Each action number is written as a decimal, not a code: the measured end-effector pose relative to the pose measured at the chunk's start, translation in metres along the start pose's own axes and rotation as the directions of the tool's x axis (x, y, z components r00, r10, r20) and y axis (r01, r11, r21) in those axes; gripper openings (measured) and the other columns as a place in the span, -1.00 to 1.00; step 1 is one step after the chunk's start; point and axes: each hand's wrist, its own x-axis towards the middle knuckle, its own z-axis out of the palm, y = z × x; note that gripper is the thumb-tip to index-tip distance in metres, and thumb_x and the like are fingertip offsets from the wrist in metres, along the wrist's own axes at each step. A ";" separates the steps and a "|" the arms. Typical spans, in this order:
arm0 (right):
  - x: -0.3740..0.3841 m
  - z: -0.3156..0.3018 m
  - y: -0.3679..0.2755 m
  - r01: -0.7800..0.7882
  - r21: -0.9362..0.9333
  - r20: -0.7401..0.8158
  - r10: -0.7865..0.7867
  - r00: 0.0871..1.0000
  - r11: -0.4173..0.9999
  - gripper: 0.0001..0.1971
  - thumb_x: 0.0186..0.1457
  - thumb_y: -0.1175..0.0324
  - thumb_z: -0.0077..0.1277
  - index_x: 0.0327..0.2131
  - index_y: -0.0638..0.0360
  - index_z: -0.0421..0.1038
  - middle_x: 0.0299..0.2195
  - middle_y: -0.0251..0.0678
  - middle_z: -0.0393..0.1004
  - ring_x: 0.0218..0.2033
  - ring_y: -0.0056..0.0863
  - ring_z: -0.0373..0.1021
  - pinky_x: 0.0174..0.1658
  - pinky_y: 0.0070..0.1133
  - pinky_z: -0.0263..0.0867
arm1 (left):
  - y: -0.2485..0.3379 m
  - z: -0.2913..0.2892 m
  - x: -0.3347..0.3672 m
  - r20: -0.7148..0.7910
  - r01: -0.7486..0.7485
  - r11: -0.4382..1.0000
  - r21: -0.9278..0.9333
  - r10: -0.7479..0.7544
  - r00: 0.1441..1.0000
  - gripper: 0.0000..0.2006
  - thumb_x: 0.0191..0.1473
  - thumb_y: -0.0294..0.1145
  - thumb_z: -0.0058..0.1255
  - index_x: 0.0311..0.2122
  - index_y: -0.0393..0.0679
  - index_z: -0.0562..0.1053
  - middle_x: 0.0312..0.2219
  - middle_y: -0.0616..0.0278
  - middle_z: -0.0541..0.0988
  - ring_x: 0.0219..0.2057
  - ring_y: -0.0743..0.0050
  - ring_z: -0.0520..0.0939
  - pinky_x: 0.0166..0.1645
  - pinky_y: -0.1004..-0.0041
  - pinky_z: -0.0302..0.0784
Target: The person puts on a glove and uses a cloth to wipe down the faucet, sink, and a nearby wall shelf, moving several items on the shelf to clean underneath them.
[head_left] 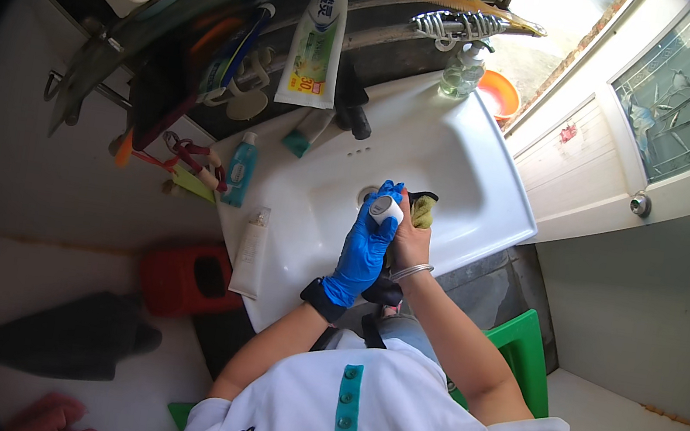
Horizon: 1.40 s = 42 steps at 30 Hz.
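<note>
My left hand [359, 257], in a blue glove with a dark cuff, is closed around a small white cylinder [387, 211] with a greyish round end. Pressed beside it, my bare right hand [409, 247] wears silvery bangles at the wrist. A yellow-green cloth [423, 211] with a black edge pokes out from its curled fingers. Both hands are together over the near part of a white washbasin [492, 170]. Part of the drain [366, 194] shows just past the gloved fingers. The white cylinder's lower part is hidden in the glove.
On the basin's left rim lie a teal bottle [240, 170] and a white tube [251, 253]. A dark faucet [351, 110] stands behind, below a large toothpaste tube [316, 44]. A soap pump bottle [464, 72] sits at the far corner. A green stool [520, 359] is at my right.
</note>
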 end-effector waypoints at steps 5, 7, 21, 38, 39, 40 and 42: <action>-0.011 -0.016 -0.003 0.024 0.130 0.237 -0.055 0.970 0.991 -0.59 0.03 0.40 0.05 -0.03 0.19 0.20 -0.18 -0.30 0.40 -0.23 -0.54 0.38 -0.17 -0.60 0.32 | -0.028 0.014 0.000 -0.162 0.012 0.981 0.191 0.019 0.987 -0.50 0.17 -0.30 -0.19 0.14 -0.31 0.06 0.04 0.05 0.29 0.07 0.34 0.29 0.15 0.42 0.12; -0.011 -0.020 -0.017 -0.024 0.213 0.279 -0.038 0.959 0.977 -0.59 -0.03 0.49 0.09 -0.07 0.20 0.23 -0.19 -0.27 0.42 -0.24 -0.50 0.40 -0.16 -0.57 0.35 | -0.035 0.012 0.011 -0.066 -0.093 0.957 0.275 0.115 0.991 -0.46 0.17 -0.23 -0.19 0.15 -0.30 0.04 0.07 0.01 0.26 0.08 0.25 0.29 0.16 0.41 0.11; 0.051 -0.089 -0.071 -0.140 0.116 0.086 0.131 0.988 0.983 -0.87 -0.02 0.43 0.07 -0.35 0.19 0.42 -0.55 -0.36 0.45 -0.61 -0.64 0.36 -0.54 -0.68 0.33 | -0.095 -0.004 0.194 -0.211 -0.033 0.459 0.888 0.470 0.857 -0.66 -0.30 -0.23 0.28 -0.30 0.03 0.52 -0.46 0.26 0.44 -0.41 0.26 0.42 -0.31 0.34 0.33; 0.040 -0.086 -0.100 -0.223 0.295 0.330 0.120 0.936 0.929 -0.69 0.10 0.40 -0.09 -0.07 0.24 0.26 -0.24 -0.22 0.45 -0.24 -0.44 0.42 -0.15 -0.44 0.38 | -0.091 0.003 0.166 -0.177 0.044 0.298 0.953 0.433 0.884 -0.27 -0.16 -0.12 0.18 0.10 -0.19 0.17 -0.11 0.04 0.40 -0.10 0.02 0.37 -0.02 0.18 0.26; 0.041 -0.086 -0.100 -0.199 0.226 0.363 0.107 0.925 0.954 -0.68 0.13 0.36 -0.11 -0.04 0.23 0.23 -0.23 -0.24 0.45 -0.17 -0.43 0.40 -0.08 -0.42 0.34 | -0.079 0.009 0.140 -0.140 -0.075 0.581 0.811 0.317 0.938 -0.32 -0.11 -0.19 0.15 0.11 -0.20 0.17 -0.07 0.04 0.37 -0.07 0.05 0.37 0.01 0.21 0.25; 0.040 -0.086 -0.100 -0.195 0.233 0.355 0.103 0.929 0.953 -0.68 0.13 0.36 -0.11 -0.04 0.23 0.23 -0.23 -0.24 0.45 -0.17 -0.43 0.40 -0.08 -0.42 0.34 | -0.064 0.014 0.115 -0.064 -0.143 0.810 0.569 0.217 0.974 -0.36 -0.07 -0.26 0.11 0.11 -0.20 0.17 -0.02 0.05 0.35 -0.04 0.09 0.36 0.03 0.24 0.25; 0.036 -0.082 -0.098 -0.170 0.159 0.384 0.097 0.918 0.973 -0.69 0.13 0.32 -0.11 -0.06 0.22 0.24 -0.26 -0.25 0.46 -0.24 -0.46 0.43 -0.15 -0.47 0.38 | -0.027 0.020 0.067 0.108 -0.144 0.867 0.477 0.104 0.989 -0.44 0.00 -0.36 0.04 0.12 -0.19 0.17 0.04 0.08 0.31 0.03 0.15 0.34 0.09 0.30 0.21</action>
